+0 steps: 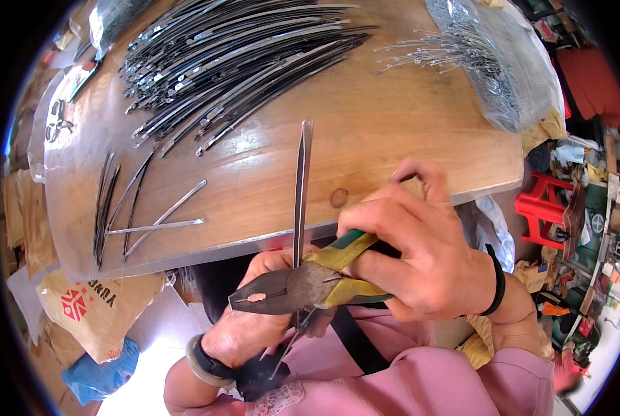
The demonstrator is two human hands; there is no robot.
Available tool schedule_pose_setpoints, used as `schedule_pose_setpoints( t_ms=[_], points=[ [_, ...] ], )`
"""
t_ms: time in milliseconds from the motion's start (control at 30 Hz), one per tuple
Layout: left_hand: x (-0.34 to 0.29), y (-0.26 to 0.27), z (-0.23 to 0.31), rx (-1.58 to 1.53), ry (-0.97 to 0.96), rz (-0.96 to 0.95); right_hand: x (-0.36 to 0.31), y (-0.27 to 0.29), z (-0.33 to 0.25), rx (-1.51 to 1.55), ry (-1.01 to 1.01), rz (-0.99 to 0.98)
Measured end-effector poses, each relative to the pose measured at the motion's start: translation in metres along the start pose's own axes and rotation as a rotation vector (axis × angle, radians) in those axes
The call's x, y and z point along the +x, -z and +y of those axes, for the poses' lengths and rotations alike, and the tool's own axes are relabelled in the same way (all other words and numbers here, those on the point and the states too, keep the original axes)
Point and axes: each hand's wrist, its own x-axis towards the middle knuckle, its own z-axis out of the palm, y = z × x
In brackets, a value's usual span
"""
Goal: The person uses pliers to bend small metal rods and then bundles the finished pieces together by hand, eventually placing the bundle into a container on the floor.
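My right hand (428, 249) is wrapped round the green and yellow handles of a pair of pliers (282, 290). The dark jaws point left and lie over my left hand (237, 336), hiding part of its fingers. A narrow, dark metal strip (301, 187) stands up from my left hand's grip, just behind the pliers. Below the pliers, thin wire-like ends (285, 353) stick out; whether they belong to the strip I cannot tell. Whether the jaws grip anything is also unclear.
A large pile of dark metal strips (233, 69) covers the table's (393, 139) far left. Several loose strips (164, 225) lie nearer. Thin wire pins (434, 52) spill from a plastic bag (511, 83) at far right. Scissors (57, 121) lie left; a red stool (545, 208) stands right.
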Motion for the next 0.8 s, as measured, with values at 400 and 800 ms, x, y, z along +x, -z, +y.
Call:
schedule_pose_setpoints(
  t_ms=[400, 800],
  points=[
    [-0.008, -0.016, -0.014, -0.030, -0.351, 0.246, -0.032, 0.012, -0.007, 0.365, -0.341, -0.053],
    [-0.004, -0.025, -0.014, 0.164, -0.515, 0.352, -0.041, 0.008, -0.005, 0.316, -0.316, -0.270]
  ],
)
